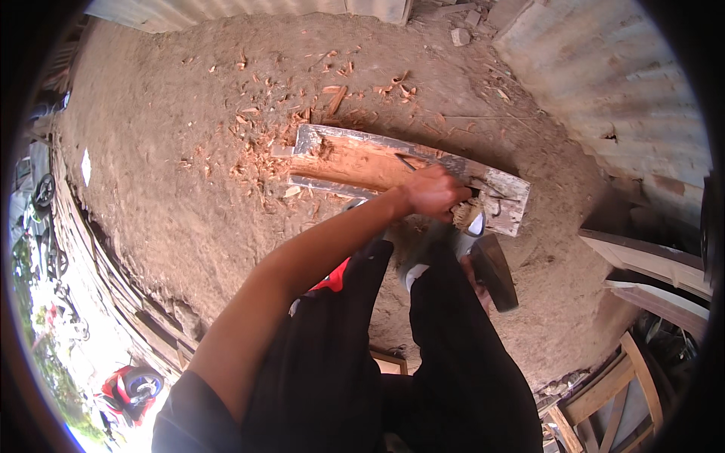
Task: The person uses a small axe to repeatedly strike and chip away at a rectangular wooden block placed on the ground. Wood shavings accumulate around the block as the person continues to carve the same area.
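A weathered plank-like timber (343, 155) with a hollowed, freshly cut orange channel lies crosswise on the dirt. My left hand (438, 192) is closed over the channel near its right end, on something mostly hidden in the fist. A thin dark rod (406, 162) shows just above that hand. Pale frayed material (466, 214) is beside the knuckles. Low by my right leg, my right hand (478, 281), partly hidden, grips a dark, blurred, block-headed mallet (497, 272).
Wood shavings (242, 162) litter the dirt floor (166, 189). Corrugated sheets (604, 106) stand at upper right, boards (649, 253) and a wooden chair-like frame (604, 392) at right. Planks (128, 294) edge the left side, with motorbikes (132, 392) beyond. A red object (331, 278) sits by my leg.
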`<state>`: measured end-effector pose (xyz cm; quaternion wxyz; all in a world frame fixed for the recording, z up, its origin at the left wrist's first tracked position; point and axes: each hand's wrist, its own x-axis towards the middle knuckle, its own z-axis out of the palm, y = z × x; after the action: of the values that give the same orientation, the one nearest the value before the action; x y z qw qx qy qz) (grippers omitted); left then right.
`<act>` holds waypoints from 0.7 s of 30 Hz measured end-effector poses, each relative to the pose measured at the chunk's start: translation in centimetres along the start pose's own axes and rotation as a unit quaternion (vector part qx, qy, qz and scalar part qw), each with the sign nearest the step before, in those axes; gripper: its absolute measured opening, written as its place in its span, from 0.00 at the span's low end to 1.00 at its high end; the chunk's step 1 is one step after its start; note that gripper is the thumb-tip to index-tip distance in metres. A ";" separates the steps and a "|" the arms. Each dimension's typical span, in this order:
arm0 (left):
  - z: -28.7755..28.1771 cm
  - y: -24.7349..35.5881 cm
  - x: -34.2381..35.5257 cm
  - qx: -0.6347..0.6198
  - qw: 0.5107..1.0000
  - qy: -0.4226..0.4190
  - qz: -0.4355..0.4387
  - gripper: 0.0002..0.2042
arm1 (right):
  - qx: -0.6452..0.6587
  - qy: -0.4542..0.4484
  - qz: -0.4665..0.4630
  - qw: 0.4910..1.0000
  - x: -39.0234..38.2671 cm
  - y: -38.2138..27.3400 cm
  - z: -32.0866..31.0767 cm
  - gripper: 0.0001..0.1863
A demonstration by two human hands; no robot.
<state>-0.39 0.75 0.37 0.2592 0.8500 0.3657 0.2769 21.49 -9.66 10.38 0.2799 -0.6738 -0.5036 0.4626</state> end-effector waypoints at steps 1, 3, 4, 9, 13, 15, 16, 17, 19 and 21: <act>0.0 -0.2 0.1 0.000 1.000 -0.002 0.005 0.17 | -0.003 -0.002 -0.003 1.000 0.0 0.1 0.0 0.14; 0.0 -0.5 0.1 0.001 1.000 -0.008 0.011 0.16 | -0.004 -0.003 -0.003 1.000 0.2 0.5 0.4 0.14; 0.2 -0.3 0.3 0.010 1.000 -0.007 0.005 0.15 | -0.005 -0.005 -0.005 1.000 0.3 0.7 0.6 0.14; 0.6 -0.7 0.2 0.005 1.000 0.021 -0.004 0.14 | -0.015 -0.027 -0.010 0.999 0.4 0.5 0.6 0.14; 0.9 -1.0 0.2 0.025 1.000 0.006 -0.013 0.16 | -0.006 -0.025 -0.012 1.000 0.1 1.0 -0.3 0.14; 0.6 -0.9 0.5 0.048 0.998 -0.003 -0.040 0.18 | -0.011 -0.021 -0.013 1.000 0.1 1.0 -0.7 0.14; 0.5 -0.8 0.3 0.038 0.998 0.013 -0.044 0.19 | -0.013 -0.020 -0.013 1.000 0.1 1.0 -0.7 0.14; 0.3 -0.9 0.1 0.031 0.998 0.031 -0.048 0.21 | -0.015 -0.023 -0.017 0.999 0.2 1.0 -0.7 0.14; 0.3 -1.1 0.2 0.022 0.998 0.041 -0.050 0.24 | -0.018 -0.021 -0.023 0.999 0.3 1.1 -0.5 0.14; -0.1 -0.9 0.2 0.018 0.998 0.024 -0.051 0.26 | -0.026 -0.020 -0.028 0.999 0.3 1.1 -0.2 0.14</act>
<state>-0.78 1.48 -0.05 0.2483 0.8282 0.4193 0.2768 22.15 -9.73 9.48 0.2650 -0.6568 -0.5398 0.4550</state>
